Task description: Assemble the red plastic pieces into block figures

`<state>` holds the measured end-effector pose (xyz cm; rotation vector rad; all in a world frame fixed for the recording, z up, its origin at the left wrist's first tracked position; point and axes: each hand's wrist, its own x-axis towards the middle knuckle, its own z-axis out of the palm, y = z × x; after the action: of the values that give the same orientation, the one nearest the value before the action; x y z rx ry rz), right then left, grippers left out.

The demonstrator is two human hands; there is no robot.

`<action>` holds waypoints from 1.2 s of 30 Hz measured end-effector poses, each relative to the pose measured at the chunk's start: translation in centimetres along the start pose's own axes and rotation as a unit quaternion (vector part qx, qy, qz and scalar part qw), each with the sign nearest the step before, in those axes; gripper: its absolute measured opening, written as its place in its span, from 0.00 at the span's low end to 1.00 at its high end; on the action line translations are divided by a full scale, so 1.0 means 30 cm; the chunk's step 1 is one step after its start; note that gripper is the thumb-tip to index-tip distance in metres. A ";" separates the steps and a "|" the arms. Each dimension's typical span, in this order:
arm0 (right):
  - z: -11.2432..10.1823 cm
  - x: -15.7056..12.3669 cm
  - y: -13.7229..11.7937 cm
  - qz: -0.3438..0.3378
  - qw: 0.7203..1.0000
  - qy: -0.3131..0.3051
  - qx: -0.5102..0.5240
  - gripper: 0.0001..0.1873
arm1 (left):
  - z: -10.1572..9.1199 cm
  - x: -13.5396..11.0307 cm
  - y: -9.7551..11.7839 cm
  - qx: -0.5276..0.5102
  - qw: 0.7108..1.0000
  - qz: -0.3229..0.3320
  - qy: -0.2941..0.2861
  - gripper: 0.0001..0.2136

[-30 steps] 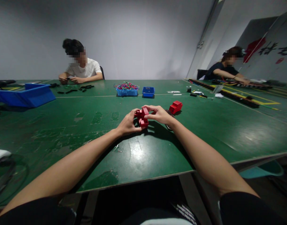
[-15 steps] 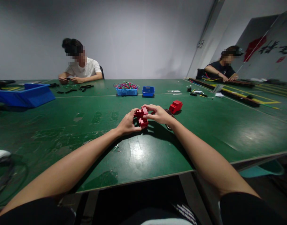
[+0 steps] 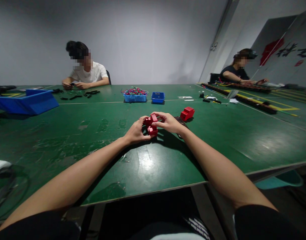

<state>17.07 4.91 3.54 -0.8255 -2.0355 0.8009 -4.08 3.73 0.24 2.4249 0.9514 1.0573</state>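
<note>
Between my two hands is a red block-shaped part [image 3: 153, 129] with notches, held just over the green table [image 3: 147, 173]. My left hand [image 3: 136, 131] grips its left side, thumb at the lower edge. From the right, my right hand [image 3: 169, 122] pinches its upper piece between thumb and fingers. Whether this is one piece or two fitted together I cannot tell. Another red block [image 3: 187, 113] rests on the table beyond my right hand. A dark object [image 3: 182, 122], partly hidden by my right wrist, lies beside that block.
Farther back stand a blue tray of colourful small pieces [image 3: 135, 96] and a small blue tray [image 3: 158, 97]. A large blue bin [image 3: 27, 101] is at the left. One person [image 3: 86, 71] sits across, another [image 3: 239, 71] at the right beside long dark strips [image 3: 245, 98].
My hands and the red part stay almost where they were. At the far right, the other person's hands have shifted rightward along the strips.
</note>
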 end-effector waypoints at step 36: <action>0.015 0.000 -0.010 0.051 0.989 -0.027 0.135 0.26 | -0.002 -0.003 0.000 0.001 1.000 0.000 -0.006 0.36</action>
<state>16.60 4.63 3.54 -0.7650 -1.8884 1.1391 -4.17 3.67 0.23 2.4299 0.9475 1.0418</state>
